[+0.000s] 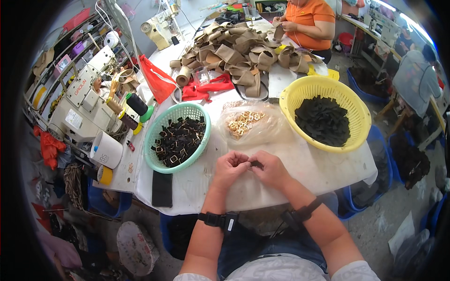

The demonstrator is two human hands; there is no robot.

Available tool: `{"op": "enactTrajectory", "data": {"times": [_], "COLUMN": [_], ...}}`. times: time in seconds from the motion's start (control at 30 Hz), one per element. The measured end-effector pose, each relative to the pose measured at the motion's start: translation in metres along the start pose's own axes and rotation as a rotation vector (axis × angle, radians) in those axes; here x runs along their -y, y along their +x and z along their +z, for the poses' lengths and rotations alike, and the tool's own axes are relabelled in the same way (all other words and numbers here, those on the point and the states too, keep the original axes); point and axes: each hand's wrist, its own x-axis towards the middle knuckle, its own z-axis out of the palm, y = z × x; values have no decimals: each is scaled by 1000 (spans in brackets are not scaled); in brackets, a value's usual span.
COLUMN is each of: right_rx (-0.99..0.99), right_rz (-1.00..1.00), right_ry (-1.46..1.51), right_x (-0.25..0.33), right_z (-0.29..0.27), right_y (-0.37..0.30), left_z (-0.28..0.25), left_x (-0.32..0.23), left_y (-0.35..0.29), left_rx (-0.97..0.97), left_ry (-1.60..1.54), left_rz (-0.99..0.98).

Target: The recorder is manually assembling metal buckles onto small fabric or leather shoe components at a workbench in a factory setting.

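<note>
Clear bag (247, 124) of gold buckles at centre, my left hand (229, 169) and right hand (271, 171) below, fingers pinched together on black strap (256, 164).

Pinched between the fingers (244, 163) is a small black piece (256, 164). Beyond them sit a mint-green basket (154, 136) left, a yellow basket (293, 96) right, on the white desk (300, 164).

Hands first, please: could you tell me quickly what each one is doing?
Left hand: closed, pinching the small black piece.
Right hand: closed on the same piece.
</note>
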Motion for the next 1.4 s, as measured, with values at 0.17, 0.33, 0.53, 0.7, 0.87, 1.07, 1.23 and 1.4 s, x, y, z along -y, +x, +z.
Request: {"op": "enactTrajectory", "data": {"times": [0.17,0.33,0.53,0.7,0.87,1.07,1.23,1.4], "right_rx": [4,-2,-48,-60,-68,-84,-66,-63], "right_rz": [97,164,48,66,90,95,115,111], "right_ry": [101,143,88,26,17,22,18,5], "right_x": [-1,-4,1,2,1,-1,0,2], "right_z": [0,-7,-5,-5,-4,-3,-5,-7], "right_y": [-1,0,-1,-1,-1,0,1,2], "left_z": [0,5,4,3,1,3,2,2], "left_x": [0,-5,-5,-4,0,-3,-2,0], "left_y": [-1,0,0,0,0,0,1,1], "left_rx": [-54,-96,-79,-98,-115,-103,-78,-126], "left_ry": [43,77,89,86,95,99,39,65], "left_rz": [-4,18,1,1,0,-12,-23,-22]}}
